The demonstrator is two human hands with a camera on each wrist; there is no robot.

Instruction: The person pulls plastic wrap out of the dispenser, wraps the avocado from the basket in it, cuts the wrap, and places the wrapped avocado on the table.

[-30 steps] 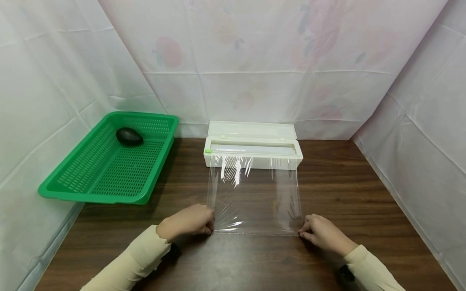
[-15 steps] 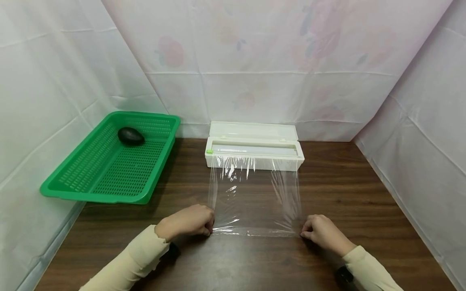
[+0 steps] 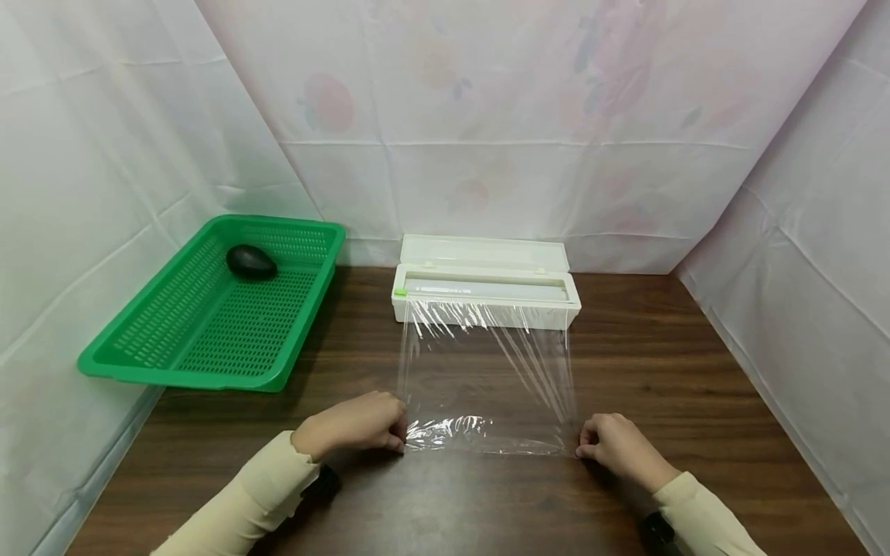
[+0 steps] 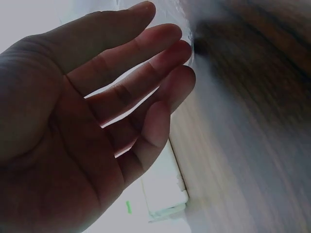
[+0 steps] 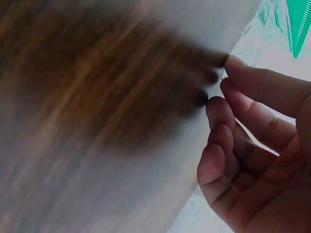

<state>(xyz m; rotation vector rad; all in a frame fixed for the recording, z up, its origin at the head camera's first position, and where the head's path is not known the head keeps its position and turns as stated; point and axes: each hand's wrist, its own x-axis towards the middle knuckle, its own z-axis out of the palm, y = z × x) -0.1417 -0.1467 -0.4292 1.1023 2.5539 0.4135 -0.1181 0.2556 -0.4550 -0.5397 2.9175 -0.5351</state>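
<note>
A sheet of clear plastic wrap [image 3: 487,378] stretches over the table from a white wrap dispenser [image 3: 571,301], whose lid [image 3: 485,252] stands raised at the back. My left hand [image 3: 358,422] pinches the sheet's near left corner, low over the table. At the near right corner, my right hand [image 3: 617,446] pinches the film between thumb and fingertips. The left wrist view shows the left thumb and fingers [image 4: 165,34] at the shiny film edge. Thumb and index tips of the right hand [image 5: 262,131] lie close together by the film in the right wrist view.
To the left stands a green basket [image 3: 299,340] holding a dark oval object [image 3: 251,262]. A green slider [image 3: 400,292] sits on the dispenser's left end. Pale curtains [image 3: 487,116] enclose the dark wooden table [image 3: 445,510] at the back and sides.
The glints and creases on the plastic wrap have shifted, with diagonal folds now on its right half. Both hands stay nearly in place, still at the near corners.
</note>
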